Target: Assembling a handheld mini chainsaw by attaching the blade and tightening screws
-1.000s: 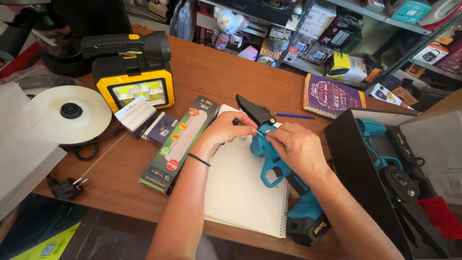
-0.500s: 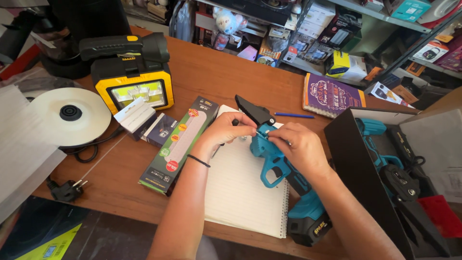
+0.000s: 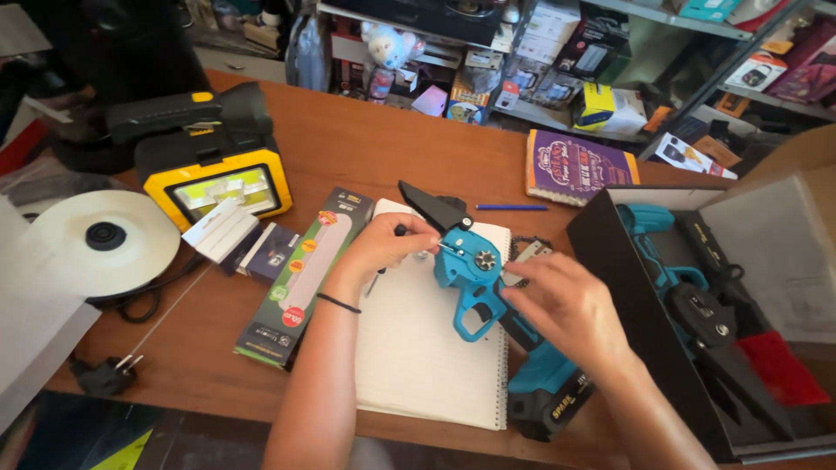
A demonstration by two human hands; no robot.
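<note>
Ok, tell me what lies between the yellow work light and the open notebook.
In the head view, between the yellow work light and the notebook lie a small white card box, a dark packet and a long green-and-black package, side by side on the wooden table.

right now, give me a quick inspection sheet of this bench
surface: brown wooden table, crowded.
job's things: blue cordless mini chainsaw lies on a spiral notebook; saw chain beside it.
clutter: long packaged box, yellow work light, white disc, purple book, blue pen, open black case.
grips: left hand pinches a small tool at the saw head; right hand open over the handle.
cables: black cord and plug at the left edge.
surroundings: shelves of boxed goods.
</note>
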